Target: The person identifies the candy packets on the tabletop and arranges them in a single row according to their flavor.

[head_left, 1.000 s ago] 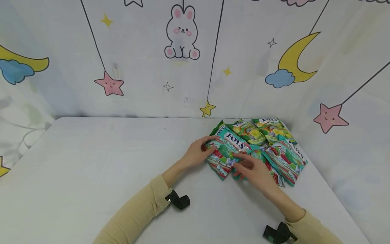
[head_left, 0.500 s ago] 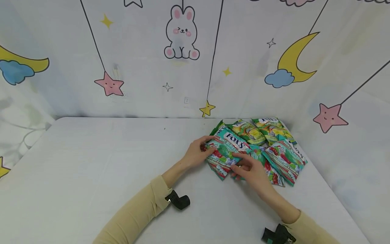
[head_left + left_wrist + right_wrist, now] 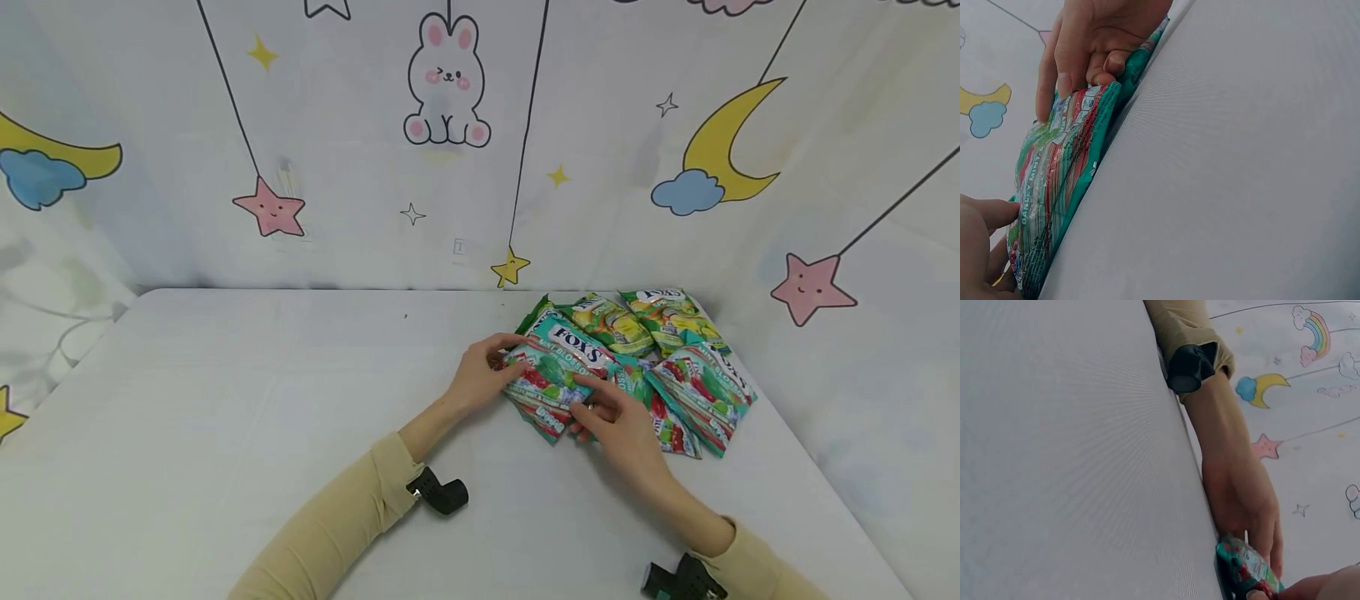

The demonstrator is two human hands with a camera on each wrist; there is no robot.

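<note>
The left hand (image 3: 480, 373) pinches 1 teal packet (image 3: 555, 367) between thumb and fingers; the right hand's (image 3: 628, 425) parted thumb and index touch it, grip unclear. Right of these fingers lie 2 more teal packets (image 3: 703, 396); beyond, at least 2 yellow-green packets (image 3: 611, 325), plain only in the head view. Only the right wrist view shows 1 printed rainbow (image 3: 1320, 332).

By the head camera, the table (image 3: 262, 417) and the patterned backdrop (image 3: 360, 100) are viewed forward and downward, from well back. By the 2 wrist cameras (image 3: 444, 494), low over the table and tilted, the handled Fox's bag (image 3: 558, 360) is seen nearer, from opposite sides; it is shared by all 3 views.
</note>
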